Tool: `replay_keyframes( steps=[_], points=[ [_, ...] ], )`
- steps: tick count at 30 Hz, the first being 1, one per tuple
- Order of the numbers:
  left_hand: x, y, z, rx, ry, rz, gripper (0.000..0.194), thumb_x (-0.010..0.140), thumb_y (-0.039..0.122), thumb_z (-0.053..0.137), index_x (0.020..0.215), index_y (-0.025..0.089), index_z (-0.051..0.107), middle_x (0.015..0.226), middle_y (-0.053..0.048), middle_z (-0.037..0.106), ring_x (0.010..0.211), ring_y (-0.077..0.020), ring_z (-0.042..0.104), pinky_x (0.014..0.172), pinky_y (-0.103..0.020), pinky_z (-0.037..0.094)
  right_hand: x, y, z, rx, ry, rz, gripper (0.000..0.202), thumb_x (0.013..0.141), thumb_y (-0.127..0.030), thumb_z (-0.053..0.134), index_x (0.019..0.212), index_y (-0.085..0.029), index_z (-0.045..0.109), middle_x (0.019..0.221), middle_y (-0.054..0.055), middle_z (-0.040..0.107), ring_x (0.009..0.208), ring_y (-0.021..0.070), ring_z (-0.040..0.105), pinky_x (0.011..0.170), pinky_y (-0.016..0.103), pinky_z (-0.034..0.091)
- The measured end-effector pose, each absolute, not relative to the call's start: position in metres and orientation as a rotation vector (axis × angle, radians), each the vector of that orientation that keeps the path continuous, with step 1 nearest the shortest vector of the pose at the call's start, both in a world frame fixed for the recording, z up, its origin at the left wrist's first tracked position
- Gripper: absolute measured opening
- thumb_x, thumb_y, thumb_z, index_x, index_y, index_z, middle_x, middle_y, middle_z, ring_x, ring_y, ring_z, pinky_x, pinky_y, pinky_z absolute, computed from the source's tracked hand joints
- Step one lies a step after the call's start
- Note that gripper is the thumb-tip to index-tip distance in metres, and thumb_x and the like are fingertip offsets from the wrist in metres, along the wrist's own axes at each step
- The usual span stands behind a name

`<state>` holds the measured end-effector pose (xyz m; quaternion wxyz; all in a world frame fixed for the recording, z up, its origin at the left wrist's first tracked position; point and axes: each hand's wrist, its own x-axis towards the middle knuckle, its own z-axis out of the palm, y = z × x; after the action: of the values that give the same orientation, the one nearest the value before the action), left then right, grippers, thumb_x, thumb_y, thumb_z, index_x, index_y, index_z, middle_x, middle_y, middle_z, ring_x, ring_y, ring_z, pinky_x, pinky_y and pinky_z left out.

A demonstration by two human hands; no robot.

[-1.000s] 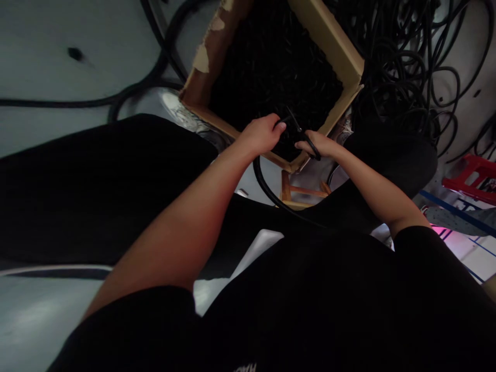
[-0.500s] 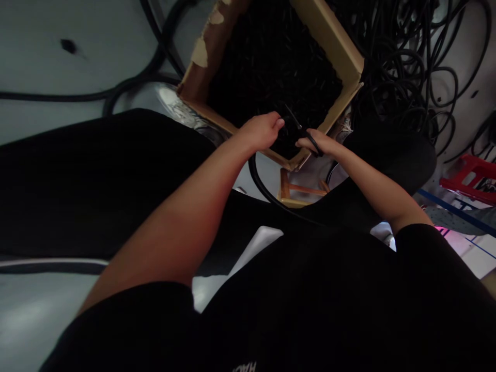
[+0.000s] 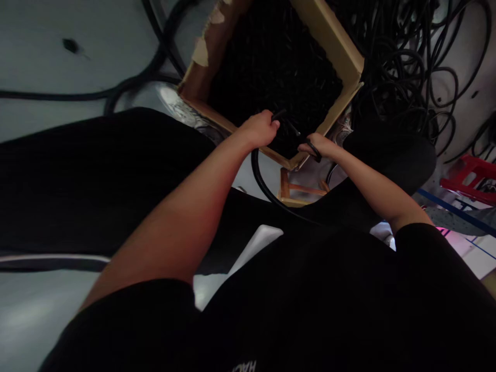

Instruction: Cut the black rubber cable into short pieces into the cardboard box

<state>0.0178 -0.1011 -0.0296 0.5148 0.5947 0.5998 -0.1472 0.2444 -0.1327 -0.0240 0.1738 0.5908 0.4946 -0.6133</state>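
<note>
My left hand [image 3: 262, 129] is closed around a black hose [image 3: 259, 175], whose end pokes out past the fingers over the box. From that fist the hose curves down toward my lap. In my right hand [image 3: 318, 144] is a pair of black-handled scissors [image 3: 314, 150], with fingers through the loops. The blades point up and left, close to the hose end; whether they touch it I cannot tell. Below both hands stands a cardboard box [image 3: 351, 67] with torn edges, holding many short black pieces [image 3: 275, 62].
A tangle of black hose [image 3: 411, 72] lies on the floor at the right of the box. More thick hose [image 3: 89, 96] runs across the floor at left. A wooden frame [image 3: 304, 190] shows under the box, and a red plastic stool [image 3: 470, 175] is at far right.
The scissors' blades have swung lower and nearer my right hand. More of the hose end now sticks out of my left hand, which has shifted slightly left.
</note>
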Motion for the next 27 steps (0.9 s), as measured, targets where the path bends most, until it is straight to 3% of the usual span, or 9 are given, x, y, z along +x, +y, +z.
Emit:
replay_keyframes(
  steps=[3,8,20,24,27],
  points=[
    [0.019,-0.101,-0.029,1.436,1.402,-0.388,0.055,0.12,0.042,0.051,0.162,0.015,0.074,0.148,-0.023,0.084,0.146,-0.0397,0.078,0.129,-0.046,0.059,0.241,-0.134,-0.019,1.695,1.288,-1.871,0.033,0.103,-0.014,0.069,0.072,-0.02,0.061,0.067,0.0,0.062,0.068,0.0148,0.058,0.061,0.023,0.045],
    [0.025,-0.105,-0.025,1.509,1.262,-0.363,0.053,0.119,0.041,0.05,0.158,0.018,0.076,0.139,-0.018,0.086,0.14,-0.0366,0.079,0.124,-0.044,0.06,0.239,-0.131,-0.019,1.643,1.389,-1.988,0.028,0.097,-0.005,0.067,0.074,-0.019,0.06,0.067,-0.003,0.06,0.068,0.0128,0.055,0.062,0.022,0.043],
    [0.023,-0.108,-0.044,1.543,1.268,-0.376,0.054,0.122,0.04,0.047,0.162,0.017,0.076,0.152,-0.02,0.085,0.148,-0.0396,0.078,0.128,-0.048,0.06,0.238,-0.129,-0.013,1.897,1.337,-1.731,0.028,0.101,-0.025,0.076,0.078,-0.022,0.06,0.067,-0.003,0.054,0.066,0.0137,0.051,0.061,0.027,0.036],
    [0.02,-0.105,-0.044,1.46,1.372,-0.373,0.06,0.12,0.046,0.059,0.17,0.014,0.068,0.158,-0.024,0.081,0.153,-0.0411,0.076,0.131,-0.049,0.059,0.236,-0.126,-0.008,1.915,1.368,-1.608,0.031,0.099,-0.021,0.077,0.073,-0.021,0.06,0.068,-0.003,0.052,0.07,0.0138,0.052,0.065,0.028,0.036],
    [0.017,-0.105,-0.04,1.408,1.425,-0.351,0.062,0.12,0.041,0.058,0.174,0.013,0.063,0.155,-0.024,0.082,0.152,-0.0407,0.078,0.131,-0.05,0.059,0.236,-0.127,-0.009,1.918,1.375,-1.606,0.033,0.099,-0.016,0.078,0.072,-0.021,0.059,0.067,-0.004,0.051,0.069,0.0133,0.053,0.065,0.027,0.036]
  ],
)
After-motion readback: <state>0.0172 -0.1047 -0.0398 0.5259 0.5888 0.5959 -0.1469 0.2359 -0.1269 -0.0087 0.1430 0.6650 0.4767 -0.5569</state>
